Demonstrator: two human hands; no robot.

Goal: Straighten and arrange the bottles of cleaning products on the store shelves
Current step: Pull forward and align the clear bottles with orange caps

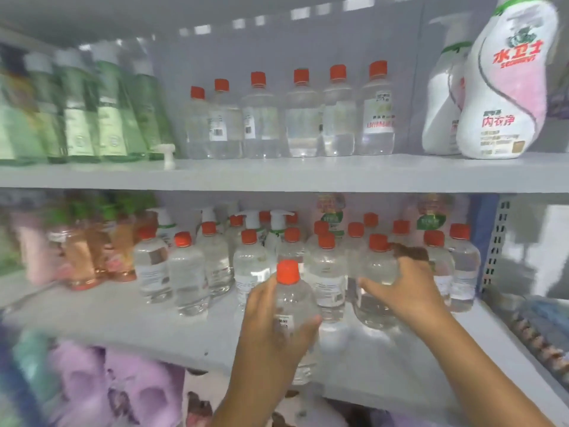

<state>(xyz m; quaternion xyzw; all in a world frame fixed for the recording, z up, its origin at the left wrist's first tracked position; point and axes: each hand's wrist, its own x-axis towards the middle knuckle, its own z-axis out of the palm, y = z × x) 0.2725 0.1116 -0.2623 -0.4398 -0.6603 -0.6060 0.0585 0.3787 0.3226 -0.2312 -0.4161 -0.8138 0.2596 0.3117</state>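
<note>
Left hand (274, 328) wraps a clear red-capped bottle (292, 303) at 6 o'clock, its base hidden. Right hand (406, 291) grips a second clear bottle (377, 282) at 4 o'clock; the pink bottles (77, 257) at 9 o'clock are blurred.

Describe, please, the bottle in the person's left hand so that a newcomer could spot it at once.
Start at the lower shelf, crowded with clear, red-capped bottles. In front of that group, nearest the camera, the left hand wraps one clear bottle. Unlike its neighbours, it is held forward of the rows, past the shelf's front edge.
</note>
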